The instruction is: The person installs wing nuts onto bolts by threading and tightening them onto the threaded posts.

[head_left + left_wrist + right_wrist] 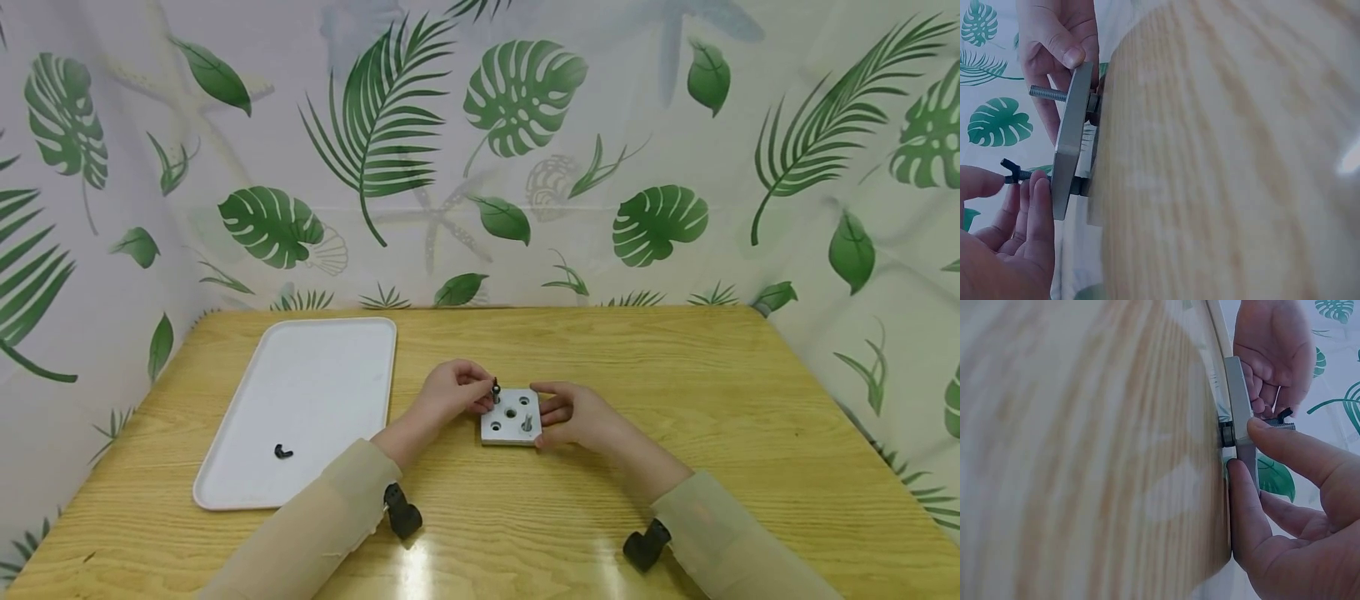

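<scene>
A square metal plate (pixel 510 429) with several holes is held a little above the table, bolt heads on its underside. One bolt (pixel 527 422) stands bare at its near right corner. At the far left corner my left hand (pixel 459 390) pinches a black wing nut (pixel 1011 170) on the tip of another bolt. My right hand (pixel 581 417) grips the plate's right edge; in the right wrist view its thumb (pixel 1291 442) lies on the top face and a finger is underneath.
A white tray (pixel 315 392) stands at the left of the wooden table (pixel 675 367), with a second black wing nut (pixel 282 452) lying in it. A leaf-patterned cloth (pixel 480 150) hangs behind and at both sides.
</scene>
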A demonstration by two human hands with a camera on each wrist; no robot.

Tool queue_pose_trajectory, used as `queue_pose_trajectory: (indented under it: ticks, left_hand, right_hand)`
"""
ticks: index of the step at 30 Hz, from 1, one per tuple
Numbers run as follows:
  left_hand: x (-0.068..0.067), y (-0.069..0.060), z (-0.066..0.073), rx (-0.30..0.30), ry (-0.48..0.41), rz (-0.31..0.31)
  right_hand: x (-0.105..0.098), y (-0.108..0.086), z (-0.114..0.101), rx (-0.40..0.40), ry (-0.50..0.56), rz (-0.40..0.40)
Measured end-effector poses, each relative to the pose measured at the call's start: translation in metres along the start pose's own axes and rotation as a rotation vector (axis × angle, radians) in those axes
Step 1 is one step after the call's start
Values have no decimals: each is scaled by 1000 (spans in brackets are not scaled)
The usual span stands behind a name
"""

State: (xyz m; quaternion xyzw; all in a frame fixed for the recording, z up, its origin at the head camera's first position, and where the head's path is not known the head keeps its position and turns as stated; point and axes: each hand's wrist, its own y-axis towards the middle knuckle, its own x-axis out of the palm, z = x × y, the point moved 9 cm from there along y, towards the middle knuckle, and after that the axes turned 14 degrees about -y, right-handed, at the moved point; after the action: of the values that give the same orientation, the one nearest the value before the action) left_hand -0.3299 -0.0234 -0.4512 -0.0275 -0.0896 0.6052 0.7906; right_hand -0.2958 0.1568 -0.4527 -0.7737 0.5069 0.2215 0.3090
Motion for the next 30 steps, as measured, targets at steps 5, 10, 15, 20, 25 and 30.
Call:
queue_pose_trajectory:
  ticks: [5,10,15,20,25,30]
  left_hand:
    - [1,0,-1,-17,43,-1]
    - [3,0,-1,-35,97,-11]
    - [3,3,0,-37,87,-22]
    - [2,4,-1,-40,47,-30]
    - [2,3,0,-41,16,-15]
    - [2,4,1,-34,10,2]
  right_hand:
    - [0,-1,0,-1,0,-2]
    - [1,-2,1,8,1,-3]
    - [0,-2,0,11,11,-1]
    - [0,-1,-1,-2,16,1]
    - [-1,-1,-1,-11,18,8]
    - [-2,0,0,-12,14,9]
